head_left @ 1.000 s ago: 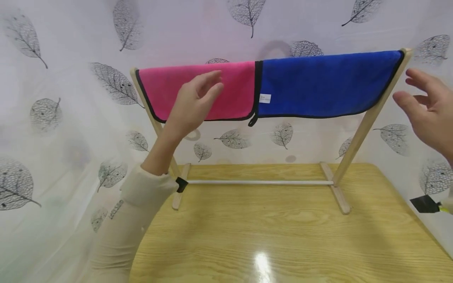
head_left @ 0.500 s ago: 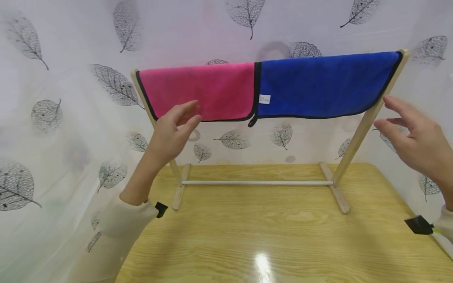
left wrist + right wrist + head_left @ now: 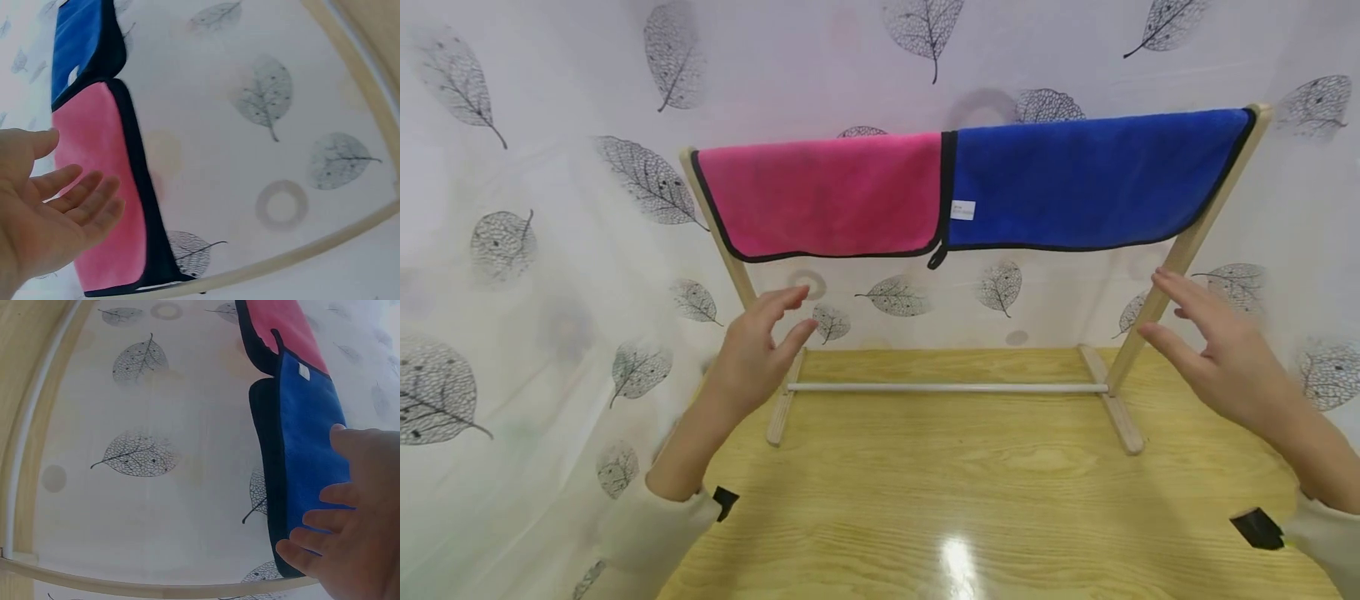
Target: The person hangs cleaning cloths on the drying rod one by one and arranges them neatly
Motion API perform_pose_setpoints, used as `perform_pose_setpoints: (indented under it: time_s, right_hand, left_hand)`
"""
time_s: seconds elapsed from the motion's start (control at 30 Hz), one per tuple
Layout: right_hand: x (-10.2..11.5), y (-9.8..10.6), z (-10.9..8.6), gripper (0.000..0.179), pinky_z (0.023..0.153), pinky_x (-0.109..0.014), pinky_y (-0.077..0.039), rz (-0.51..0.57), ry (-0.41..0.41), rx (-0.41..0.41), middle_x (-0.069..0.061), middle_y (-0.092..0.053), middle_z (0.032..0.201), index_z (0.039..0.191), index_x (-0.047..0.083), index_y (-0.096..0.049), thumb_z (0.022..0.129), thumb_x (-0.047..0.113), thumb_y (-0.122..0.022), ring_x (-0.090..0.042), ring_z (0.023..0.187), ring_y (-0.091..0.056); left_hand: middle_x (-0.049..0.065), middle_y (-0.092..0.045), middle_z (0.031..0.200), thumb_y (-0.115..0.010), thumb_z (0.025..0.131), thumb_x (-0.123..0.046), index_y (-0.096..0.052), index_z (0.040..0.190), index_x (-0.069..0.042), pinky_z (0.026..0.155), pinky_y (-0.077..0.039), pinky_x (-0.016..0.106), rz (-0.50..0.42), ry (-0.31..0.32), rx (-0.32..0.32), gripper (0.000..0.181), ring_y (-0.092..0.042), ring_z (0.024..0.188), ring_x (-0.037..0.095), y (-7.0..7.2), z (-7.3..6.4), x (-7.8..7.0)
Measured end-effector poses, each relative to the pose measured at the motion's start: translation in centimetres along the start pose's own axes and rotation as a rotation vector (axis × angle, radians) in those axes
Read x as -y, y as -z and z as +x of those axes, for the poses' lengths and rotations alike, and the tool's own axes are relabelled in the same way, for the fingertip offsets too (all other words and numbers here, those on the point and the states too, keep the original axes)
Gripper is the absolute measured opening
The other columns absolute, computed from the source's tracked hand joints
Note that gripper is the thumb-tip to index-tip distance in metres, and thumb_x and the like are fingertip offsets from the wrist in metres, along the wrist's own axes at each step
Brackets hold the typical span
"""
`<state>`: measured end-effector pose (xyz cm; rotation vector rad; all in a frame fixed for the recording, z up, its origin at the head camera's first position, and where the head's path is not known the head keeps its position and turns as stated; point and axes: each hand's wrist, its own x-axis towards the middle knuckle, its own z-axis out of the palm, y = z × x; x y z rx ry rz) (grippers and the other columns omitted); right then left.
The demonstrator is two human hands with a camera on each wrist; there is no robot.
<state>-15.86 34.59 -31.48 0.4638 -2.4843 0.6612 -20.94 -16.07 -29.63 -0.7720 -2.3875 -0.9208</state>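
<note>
A pink towel (image 3: 820, 200) and a blue towel (image 3: 1097, 179), both edged in black, hang side by side over the top of a wooden rack (image 3: 1221, 192). The blue one carries a small white label (image 3: 963, 210) near its inner edge. My left hand (image 3: 752, 354) hovers below the pink towel, in front of the rack's left post, fingers apart and holding nothing. Below the blue towel, my right hand (image 3: 1228, 358) is near the right post, likewise loose and with nothing in it. Both palms face inward; the wrist views show the fingers spread away from the cloth.
A white rod (image 3: 947, 387) joins the rack's feet low down. The rack stands on a wood-grain table (image 3: 1000, 492). Behind it hangs a pale curtain (image 3: 550, 350) printed with leaves. A black tab (image 3: 1257, 528) juts from the right cuff.
Both hands have come down, away from the towels. The left has also drifted left, the right inward toward the post. The towels and the rack stay put.
</note>
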Motion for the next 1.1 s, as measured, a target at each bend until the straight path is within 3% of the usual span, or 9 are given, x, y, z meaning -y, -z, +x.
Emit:
perform_pose_setpoints:
  time_s: [0.07, 0.13, 0.23, 0.27, 0.37, 0.47, 0.57, 0.77, 1.1]
  right_hand:
    - [-0.1, -0.9, -0.6, 0.066, 0.096, -0.003, -0.036, 0.017, 0.020, 0.005, -0.020, -0.037, 0.162, 0.160, 0.006, -0.037, 0.102, 0.014, -0.067, -0.050, 0.138, -0.043]
    - [-0.2, -1.8, -1.3, 0.066, 0.109, -0.007, -0.026, 0.033, 0.039, 0.010, -0.019, -0.037, 0.162, 0.159, 0.006, -0.039, 0.101, 0.013, -0.068, -0.044, 0.146, -0.036]
    - [-0.3, -2.9, -2.3, 0.065, 0.121, -0.023, -0.022, 0.055, 0.064, 0.028, -0.022, -0.040, 0.159, 0.157, 0.004, -0.042, 0.099, 0.010, -0.070, -0.045, 0.145, -0.036]
    - [-0.4, -3.2, -2.6, 0.065, 0.121, -0.024, -0.021, 0.050, 0.070, 0.040, -0.023, -0.041, 0.158, 0.157, 0.004, -0.042, 0.098, 0.011, -0.071, -0.047, 0.144, -0.038]
    - [-0.5, -4.1, -3.3, 0.065, 0.123, -0.048, -0.025, 0.038, 0.071, 0.082, -0.028, -0.042, 0.156, 0.155, 0.000, -0.043, 0.098, 0.014, -0.072, -0.054, 0.138, -0.040]
    - [-0.7, -4.9, -3.9, 0.065, 0.115, -0.068, -0.025, 0.063, 0.051, 0.123, -0.030, -0.039, 0.157, 0.155, -0.002, -0.041, 0.099, 0.015, -0.071, -0.057, 0.138, -0.037]
    - [-0.9, -5.6, -4.3, 0.066, 0.115, -0.070, -0.022, 0.094, 0.042, 0.121, -0.030, -0.036, 0.158, 0.154, -0.004, -0.041, 0.099, 0.014, -0.071, -0.058, 0.140, -0.033]
    - [-1.9, -6.2, -5.1, 0.065, 0.119, -0.066, -0.019, 0.036, 0.069, 0.096, -0.034, -0.037, 0.155, 0.152, -0.007, -0.041, 0.100, 0.016, -0.070, -0.057, 0.142, -0.033]
    - [-4.0, -6.2, -6.9, 0.070, 0.124, -0.060, -0.012, -0.021, 0.010, 0.149, -0.035, -0.034, 0.156, 0.156, -0.006, -0.035, 0.101, 0.021, -0.069, -0.052, 0.148, -0.025]
  left_hand:
    - [0.021, -0.059, 0.141, -0.068, 0.101, -0.012, -0.055, 0.143, 0.006, 0.104, -0.049, 0.052, 0.033, 0.015, 0.025, 0.047, -0.060, 0.122, 0.037, -0.4, -1.0, 0.4]
    - [0.021, -0.057, 0.142, -0.068, 0.102, -0.015, -0.054, 0.144, 0.005, 0.105, -0.048, 0.054, 0.058, 0.043, 0.058, 0.049, -0.059, 0.125, 0.039, -0.7, -1.9, 0.8]
    - [0.021, -0.055, 0.145, -0.064, 0.105, -0.021, -0.052, 0.147, 0.002, 0.109, -0.045, 0.055, 0.080, 0.089, 0.104, 0.049, -0.054, 0.133, 0.040, -1.1, -3.1, 1.4]
    - [0.021, -0.055, 0.145, -0.063, 0.106, -0.023, -0.052, 0.148, 0.001, 0.109, -0.045, 0.056, 0.091, 0.099, 0.116, 0.050, -0.053, 0.133, 0.040, -1.3, -3.4, 1.6]
    - [0.022, -0.055, 0.143, -0.060, 0.107, -0.026, -0.052, 0.148, 0.001, 0.108, -0.046, 0.057, 0.126, 0.097, 0.140, 0.049, -0.054, 0.132, 0.042, -1.9, -4.5, 2.3]
    - [0.022, -0.057, 0.140, -0.063, 0.106, -0.025, -0.053, 0.146, 0.002, 0.105, -0.048, 0.058, 0.166, 0.073, 0.142, 0.049, -0.056, 0.128, 0.043, -2.5, -5.5, 3.0]
    - [0.023, -0.058, 0.138, -0.068, 0.102, -0.022, -0.054, 0.144, 0.003, 0.104, -0.048, 0.057, 0.199, 0.034, 0.124, 0.051, -0.057, 0.126, 0.044, -3.0, -6.4, 3.6]
    - [0.025, -0.058, 0.138, -0.074, 0.098, -0.019, -0.055, 0.143, 0.004, 0.107, -0.044, 0.059, 0.261, -0.004, 0.079, 0.055, -0.055, 0.127, 0.045, -3.4, -7.8, 4.5]
    - [0.029, -0.054, 0.142, -0.072, 0.099, -0.023, -0.052, 0.144, 0.008, 0.108, -0.040, 0.065, 0.359, 0.008, 0.126, 0.059, -0.049, 0.133, 0.047, -3.2, -9.5, 6.4]
